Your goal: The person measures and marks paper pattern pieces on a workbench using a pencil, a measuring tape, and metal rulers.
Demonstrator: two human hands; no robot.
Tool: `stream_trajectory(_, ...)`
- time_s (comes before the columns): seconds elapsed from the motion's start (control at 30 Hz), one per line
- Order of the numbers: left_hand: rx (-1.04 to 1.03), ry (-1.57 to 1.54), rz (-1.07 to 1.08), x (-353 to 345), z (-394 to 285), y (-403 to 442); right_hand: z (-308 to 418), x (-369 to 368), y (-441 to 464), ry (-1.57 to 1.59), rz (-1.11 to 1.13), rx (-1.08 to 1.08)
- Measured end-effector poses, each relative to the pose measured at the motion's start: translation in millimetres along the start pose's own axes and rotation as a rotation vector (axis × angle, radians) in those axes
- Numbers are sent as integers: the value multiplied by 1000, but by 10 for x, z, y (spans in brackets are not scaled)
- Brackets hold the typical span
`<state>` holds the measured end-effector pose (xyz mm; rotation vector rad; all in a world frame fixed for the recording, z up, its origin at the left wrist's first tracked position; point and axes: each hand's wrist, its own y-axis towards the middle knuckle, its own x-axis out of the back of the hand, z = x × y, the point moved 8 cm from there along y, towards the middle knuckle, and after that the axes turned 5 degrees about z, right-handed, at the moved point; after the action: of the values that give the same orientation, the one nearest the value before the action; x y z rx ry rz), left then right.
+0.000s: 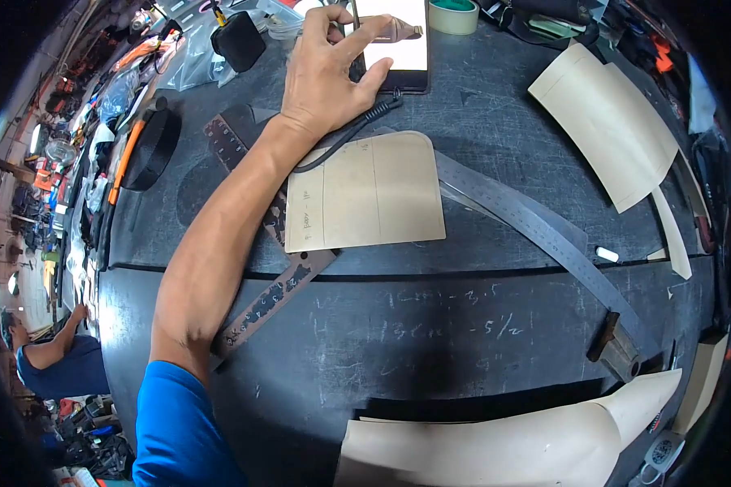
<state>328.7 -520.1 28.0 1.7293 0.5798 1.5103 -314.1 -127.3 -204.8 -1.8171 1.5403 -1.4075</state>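
Left hand (330,71) over screen (402,53) edge | tabletop (495,105) between card (382,191) and curved sheet (609,122)

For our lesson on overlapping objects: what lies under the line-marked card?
Parts of a rusty metal square and a long steel ruler stick out past the line-marked card. Their covered stretches, and anything wholly beneath, cannot be seen.

One head-worn view looks forward and steeply down over the bench (463,325); near enough that the left arm (235,211) rises large through it; its wide lens bows the ruler (536,235), darkens the corners and catches a co-worker (57,361) far left.
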Motion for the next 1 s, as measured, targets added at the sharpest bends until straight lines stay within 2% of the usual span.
stream_trajectory(0.17, 25, 9, 12, -34, 51, -35, 886, 868, -950, -4, 20, 45)
stream_trajectory(0.3, 14, 2, 8, -43, 56, -32, 613, 1871, -1501, -15, 41, 78)
stream_trajectory(0.4, 14, 2, 11, -40, 50, -34, 794, 1553, -1375, -24, 57, 103)
stream_trajectory(0.5, 23, 6, 22, -41, 36, -27, 1201, 784, -1083, -31, 72, 128)
stream_trajectory(0.7, 23, 0, 28, -57, 48, -24, 1260, 1123, -1375, -45, 105, 176)
stream_trajectory(0.8, 7, 12, 13, -81, 74, -28, 831, 1637, -1567, -52, 121, 203)
stream_trajectory(0.9, 9, 19, 18, -77, 49, -22, 846, 1285, -1467, -59, 137, 229)
stream_trajectory(0.93, 17, 23, 27, -71, 30, -18, 917, 922, -1366, -62, 142, 237)
stream_trajectory(1.0, 33, 32, 44, -65, 11, -12, 1094, 632, -1095, -374, -190, 120)
